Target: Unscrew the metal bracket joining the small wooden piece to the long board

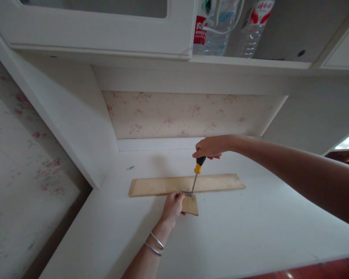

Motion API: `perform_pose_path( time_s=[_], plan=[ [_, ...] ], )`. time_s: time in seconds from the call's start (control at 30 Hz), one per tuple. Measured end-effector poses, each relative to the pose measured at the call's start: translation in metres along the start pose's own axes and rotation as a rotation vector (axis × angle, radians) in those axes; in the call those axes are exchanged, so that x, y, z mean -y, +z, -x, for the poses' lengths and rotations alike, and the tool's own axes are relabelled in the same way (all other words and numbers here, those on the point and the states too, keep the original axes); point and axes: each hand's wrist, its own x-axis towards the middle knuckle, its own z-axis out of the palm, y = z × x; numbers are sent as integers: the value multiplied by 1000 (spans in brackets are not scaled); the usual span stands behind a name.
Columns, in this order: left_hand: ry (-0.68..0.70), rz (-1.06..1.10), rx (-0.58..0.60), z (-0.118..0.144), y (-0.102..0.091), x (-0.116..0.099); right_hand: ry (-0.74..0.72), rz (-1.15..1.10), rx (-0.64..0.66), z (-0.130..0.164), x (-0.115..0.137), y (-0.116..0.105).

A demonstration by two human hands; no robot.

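The screwdriver (196, 174) stands nearly upright, its long axis tilted a little so the black-and-yellow handle leans toward the back wall and to my right, while the thin metal shaft points down and slightly left. Its tip meets a small metal bracket (187, 192) at the front edge of the long wooden board (186, 184), which lies flat on the white desk (250, 224) with its length running left to right. My right hand (211, 146) wraps closed over the top of the handle. My left hand (172, 206) sits just in front, fingers curled narrow, pinching the bracket beside the short wooden piece (191, 205). Two silver bangles (155, 244) circle that wrist. Overhead, plastic bottles (221, 27) stand on a shelf.
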Motion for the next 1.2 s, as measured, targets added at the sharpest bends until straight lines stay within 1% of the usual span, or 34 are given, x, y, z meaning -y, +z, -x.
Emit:
perform_pose_path(
  time_s=[0.07,0.13,0.2,0.27,0.3,0.37,0.43,0.5,0.57,0.63,0.7,0.77,0.87,0.9,0.97,1.07,1.13,1.2],
  plan=[
    [-3,-7,-6,-1,0,1,-78,-78,-3,0,-1,1],
    [-1,-14,-10,-2,0,2,-89,-142,19,0,-1,1],
    [2,-16,-9,-2,0,1,-6,-133,44,0,0,0],
    [7,-12,-9,-2,0,0,75,-39,49,0,0,-1],
    [9,-8,-10,-2,0,0,84,9,32,0,0,-1],
    [10,0,-13,-1,0,-1,34,36,-7,1,0,-1],
    [8,9,-11,-1,-1,-1,-39,-40,-18,3,-1,0],
    [10,10,-8,-1,-1,-1,-52,-116,-2,5,0,0],
    [9,5,-7,0,-1,-1,7,-128,21,5,1,0],
    [4,-1,-12,0,-1,-2,91,-58,38,4,1,-2],
    [8,-5,-15,1,-1,-3,115,24,26,2,1,-3],
    [16,-7,-11,1,0,-3,58,13,8,2,-1,-3],
    [5,-14,-8,0,0,-2,-58,-115,25,5,-2,-2],
    [-2,-15,-10,0,0,-1,-65,-140,26,5,-1,-2],
    [-9,-9,-11,0,0,0,-22,-134,19,6,0,-2],
    [-3,-1,-11,0,0,0,66,0,2,5,1,-3],
    [9,-7,-7,0,0,1,43,27,3,4,0,-3],
    [15,-16,-3,0,0,1,-10,-50,27,4,-1,-3]
  ],
)
